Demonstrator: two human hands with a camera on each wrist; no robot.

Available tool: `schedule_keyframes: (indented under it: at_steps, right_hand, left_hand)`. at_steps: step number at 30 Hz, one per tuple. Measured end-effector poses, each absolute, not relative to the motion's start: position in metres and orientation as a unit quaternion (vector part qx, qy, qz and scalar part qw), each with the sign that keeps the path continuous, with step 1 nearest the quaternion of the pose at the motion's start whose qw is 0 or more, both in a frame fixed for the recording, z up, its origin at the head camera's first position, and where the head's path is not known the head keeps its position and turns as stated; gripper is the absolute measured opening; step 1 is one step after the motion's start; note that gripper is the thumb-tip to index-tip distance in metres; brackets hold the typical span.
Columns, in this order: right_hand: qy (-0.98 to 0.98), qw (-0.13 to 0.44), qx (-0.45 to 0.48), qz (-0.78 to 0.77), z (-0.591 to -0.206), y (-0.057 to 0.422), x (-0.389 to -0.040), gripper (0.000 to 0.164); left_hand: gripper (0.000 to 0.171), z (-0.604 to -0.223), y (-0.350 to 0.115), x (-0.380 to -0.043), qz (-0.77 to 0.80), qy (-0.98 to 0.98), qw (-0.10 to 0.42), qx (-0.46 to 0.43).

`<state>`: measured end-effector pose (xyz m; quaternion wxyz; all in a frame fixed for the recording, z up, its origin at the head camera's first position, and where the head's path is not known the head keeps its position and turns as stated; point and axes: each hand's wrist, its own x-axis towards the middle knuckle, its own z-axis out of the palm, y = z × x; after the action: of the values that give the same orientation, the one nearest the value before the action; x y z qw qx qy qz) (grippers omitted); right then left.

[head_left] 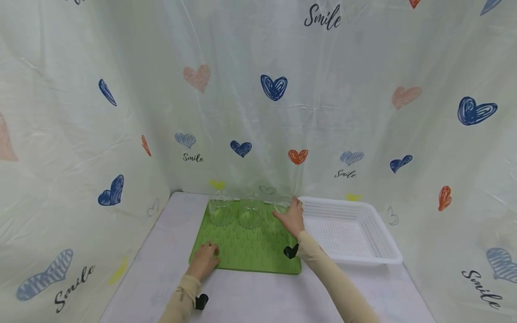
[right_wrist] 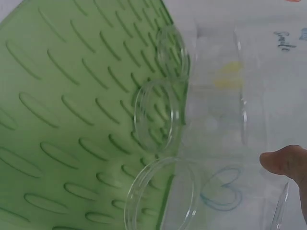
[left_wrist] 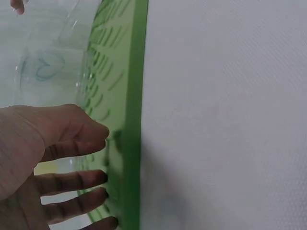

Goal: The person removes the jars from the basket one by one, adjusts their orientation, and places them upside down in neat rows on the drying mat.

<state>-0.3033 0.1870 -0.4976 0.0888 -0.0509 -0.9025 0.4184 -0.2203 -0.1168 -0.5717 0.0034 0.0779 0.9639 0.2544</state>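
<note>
Three clear cups stand in a row along the back of the green ridged mat (head_left: 258, 249): a left cup (head_left: 221, 213), a middle cup (head_left: 250, 214) and a right cup (head_left: 280, 207). My right hand (head_left: 294, 219) is at the right cup, thumb and fingers spread on either side of it. In the right wrist view only the thumb (right_wrist: 285, 162) shows, extended near the upper end of a cup; the other fingers are out of view. At the mat's front left edge, my left hand (head_left: 204, 259) lies low with spread, slightly bent fingers and holds nothing.
A white perforated plastic basket (head_left: 379, 233) stands right of the mat, close by my right forearm. The table (head_left: 161, 264) has a pale cover. Behind and at both sides hangs a curtain (head_left: 250, 116) printed with hearts.
</note>
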Motion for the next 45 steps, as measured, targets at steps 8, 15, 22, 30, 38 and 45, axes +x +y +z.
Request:
schedule_keyframes:
  at_steps: [8,15,22,30,38,45]
  right_hand:
    - [-0.910,0.096,-0.064,0.399,-0.512,0.187,-0.316,0.102]
    - [-0.910,0.096,-0.061,0.399,-0.523,0.189,-0.320,0.101]
    - [-0.914,0.092,-0.054,0.392,-0.529,0.191,-0.325,0.100]
    - [-0.913,0.070,-0.037,0.400,-0.532,0.193,-0.326,0.101]
    - [-0.906,0.096,-0.008,0.412,-0.538,0.197,-0.326,0.109]
    - [-0.911,0.077,-0.026,0.404,-0.537,0.196,-0.323,0.104]
  left_hand:
    - [0.016,-0.578,-0.118,-0.221,0.246,0.965,-0.010,0.088]
    - [0.017,-0.576,-0.118,-0.220,0.233,0.969,0.000,0.087]
    - [0.017,-0.572,-0.116,-0.221,0.232,0.968,0.006,0.090]
    - [0.017,-0.574,-0.116,-0.221,0.224,0.970,0.020,0.093]
    - [0.015,-0.573,-0.116,-0.223,0.231,0.968,0.024,0.093]
    - [0.014,-0.573,-0.116,-0.222,0.222,0.970,0.021,0.098]
